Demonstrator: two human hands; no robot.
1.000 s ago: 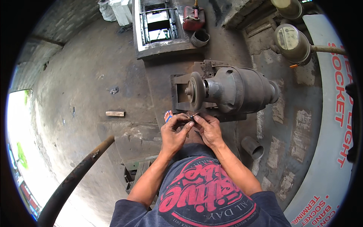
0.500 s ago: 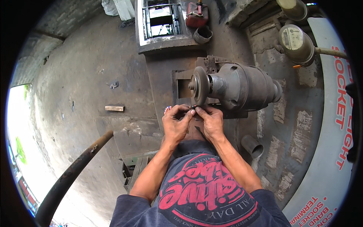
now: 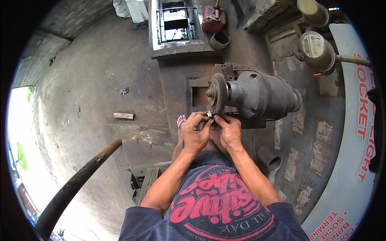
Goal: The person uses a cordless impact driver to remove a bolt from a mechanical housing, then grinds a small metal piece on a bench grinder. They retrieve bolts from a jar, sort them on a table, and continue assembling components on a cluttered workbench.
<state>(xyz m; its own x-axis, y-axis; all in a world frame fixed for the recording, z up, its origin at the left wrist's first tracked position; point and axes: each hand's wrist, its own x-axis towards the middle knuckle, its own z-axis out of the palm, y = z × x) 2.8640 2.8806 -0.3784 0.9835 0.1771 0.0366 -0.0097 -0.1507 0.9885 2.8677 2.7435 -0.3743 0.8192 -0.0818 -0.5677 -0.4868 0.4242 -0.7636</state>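
Note:
Both my hands meet just below the round wheel (image 3: 217, 93) of a bench grinder. A small dark piece with a bright, shiny end (image 3: 210, 114) is pinched between them, close to the wheel's lower edge. My left hand (image 3: 196, 134) is closed, thumb and fingers together on the piece. From the other side my right hand (image 3: 229, 130) is closed on it too. The fingers cover most of the piece, so its kind is hidden; whether it touches the wheel I cannot tell. The grinder's grey motor (image 3: 263, 95) lies to the right of the wheel.
A bent dark pipe (image 3: 80, 184) rises at lower left. A wood block (image 3: 124, 115) lies on the floor. Beyond the grinder stand a red jerrycan (image 3: 214, 20) and a metal can (image 3: 219, 40). Round meters (image 3: 317, 50) and a lettered sign board (image 3: 341, 120) are at right.
The view has shifted slightly, so the scene sits a little further right and lower. The small piece now shows a bright end between my fingers. Both hands keep their pinch below the wheel.

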